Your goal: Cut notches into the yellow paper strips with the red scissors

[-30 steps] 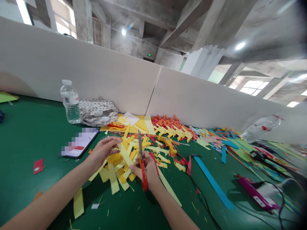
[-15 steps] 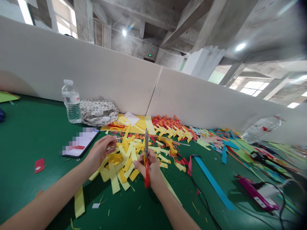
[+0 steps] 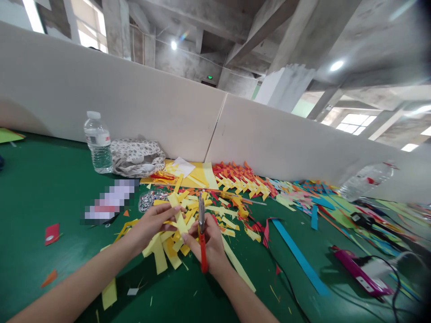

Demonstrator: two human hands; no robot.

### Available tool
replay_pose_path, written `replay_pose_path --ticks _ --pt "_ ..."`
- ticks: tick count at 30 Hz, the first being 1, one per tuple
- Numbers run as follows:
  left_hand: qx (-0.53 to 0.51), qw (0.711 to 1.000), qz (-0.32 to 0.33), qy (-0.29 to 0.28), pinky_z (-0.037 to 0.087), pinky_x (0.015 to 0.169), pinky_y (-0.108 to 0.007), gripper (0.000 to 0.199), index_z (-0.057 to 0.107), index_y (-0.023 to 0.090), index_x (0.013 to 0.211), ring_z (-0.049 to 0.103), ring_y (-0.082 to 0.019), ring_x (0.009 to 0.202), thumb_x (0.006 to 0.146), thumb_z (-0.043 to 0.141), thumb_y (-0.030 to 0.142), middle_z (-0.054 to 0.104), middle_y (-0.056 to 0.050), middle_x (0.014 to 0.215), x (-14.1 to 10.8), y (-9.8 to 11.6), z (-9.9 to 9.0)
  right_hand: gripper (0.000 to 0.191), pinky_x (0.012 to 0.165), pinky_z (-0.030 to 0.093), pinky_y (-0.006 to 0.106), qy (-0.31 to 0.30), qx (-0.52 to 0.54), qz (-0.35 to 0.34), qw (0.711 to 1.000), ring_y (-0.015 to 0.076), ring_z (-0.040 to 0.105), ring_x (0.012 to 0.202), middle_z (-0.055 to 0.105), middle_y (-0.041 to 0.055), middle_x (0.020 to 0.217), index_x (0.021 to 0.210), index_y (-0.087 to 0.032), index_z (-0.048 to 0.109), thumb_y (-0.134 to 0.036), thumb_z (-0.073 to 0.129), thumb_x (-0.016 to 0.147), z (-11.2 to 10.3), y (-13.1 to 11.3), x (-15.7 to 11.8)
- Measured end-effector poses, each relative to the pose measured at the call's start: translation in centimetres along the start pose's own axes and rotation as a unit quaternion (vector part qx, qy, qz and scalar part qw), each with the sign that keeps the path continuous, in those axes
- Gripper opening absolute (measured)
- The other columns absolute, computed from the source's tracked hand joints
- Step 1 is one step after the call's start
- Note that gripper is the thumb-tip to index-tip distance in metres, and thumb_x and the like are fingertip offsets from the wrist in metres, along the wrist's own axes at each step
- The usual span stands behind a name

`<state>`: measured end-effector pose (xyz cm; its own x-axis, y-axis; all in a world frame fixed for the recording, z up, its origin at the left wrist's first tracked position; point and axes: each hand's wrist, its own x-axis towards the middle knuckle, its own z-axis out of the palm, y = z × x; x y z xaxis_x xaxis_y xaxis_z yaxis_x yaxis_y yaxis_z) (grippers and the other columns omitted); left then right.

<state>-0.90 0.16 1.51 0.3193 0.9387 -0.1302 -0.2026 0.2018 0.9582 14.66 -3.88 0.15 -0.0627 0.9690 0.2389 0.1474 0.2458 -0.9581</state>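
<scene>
A bottle (image 3: 97, 146) stands upright beside a patterned cloth (image 3: 134, 154) before the white partition (image 3: 151, 103), a phone (image 3: 111, 202) lies on the green table (image 3: 40, 179), and rightward are a second bottle (image 3: 365, 183) and a purple power strip (image 3: 362, 274).

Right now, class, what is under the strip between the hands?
Beneath the strip, other yellow strips lie heaped on the green table. The strip and hands cover some of these, so what lies there cannot be seen.

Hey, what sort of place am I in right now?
Probably a paper-craft workspace in a rough, unfinished-looking building: yellow paper strips lie heaped on a green table, your right hand holds scissors, and bare concrete beams cross overhead.
</scene>
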Motion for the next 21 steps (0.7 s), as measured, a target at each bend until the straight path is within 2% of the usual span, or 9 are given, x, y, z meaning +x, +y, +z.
replay_pose_path --ticks 5,8,10,15,21 --pt "-0.034 0.995 0.048 0.086 0.048 0.068 -0.024 0.026 0.066 0.018 0.082 0.056 -0.016 0.083 0.064 0.065 0.036 0.062 -0.006 0.096 0.9 0.4 -1.6 0.035 0.054 0.044 0.023 -0.004 -0.006 0.008 1.000 0.0105 0.051 0.055 0.052 -0.0054 0.065 0.073 -0.022 0.039 -0.021 0.070 0.057 0.2 0.5 -0.1" --pt "-0.048 0.990 0.055 0.121 0.049 0.069 -0.023 0.028 0.067 0.017 0.083 0.057 -0.016 0.083 0.060 0.068 0.034 0.063 -0.006 0.094 1.1 0.6 -2.0 0.034 0.055 0.044 0.023 -0.004 -0.015 0.003 1.000 0.0108 0.051 0.058 0.052 -0.0049 0.067 0.075 -0.022 0.040 -0.021 0.069 0.058 0.2 0.9 0.0" --pt "-0.061 0.989 0.045 0.127 0.049 0.069 -0.023 0.029 0.067 0.017 0.083 0.059 -0.014 0.078 0.058 0.070 0.032 0.065 -0.006 0.088 1.2 0.8 -2.1 0.032 0.056 0.045 0.024 -0.001 -0.022 0.000 1.000 0.0108 0.051 0.058 0.052 -0.0047 0.067 0.076 -0.022 0.040 -0.022 0.068 0.061 0.1 0.9 0.0" --pt "-0.083 0.992 0.034 0.093 0.050 0.069 -0.020 0.029 0.066 0.018 0.084 0.061 -0.013 0.077 0.056 0.073 0.025 0.067 -0.005 0.088 1.2 1.0 -2.1 0.028 0.057 0.046 0.025 0.012 -0.039 -0.005 0.999 0.0116 0.051 0.058 0.051 -0.0036 0.067 0.075 -0.022 0.040 -0.028 0.065 0.063 0.0 0.5 0.1" --pt "-0.116 0.987 0.030 0.111 0.050 0.065 -0.019 0.019 0.066 0.017 0.071 0.059 -0.009 0.066 0.054 0.074 0.023 0.065 -0.001 0.073 1.3 0.8 -1.9 0.033 0.056 0.045 0.025 0.004 -0.027 0.008 1.000 0.0116 0.051 0.057 0.051 -0.0046 0.066 0.075 -0.022 0.039 -0.025 0.068 0.059 0.1 0.3 0.0"
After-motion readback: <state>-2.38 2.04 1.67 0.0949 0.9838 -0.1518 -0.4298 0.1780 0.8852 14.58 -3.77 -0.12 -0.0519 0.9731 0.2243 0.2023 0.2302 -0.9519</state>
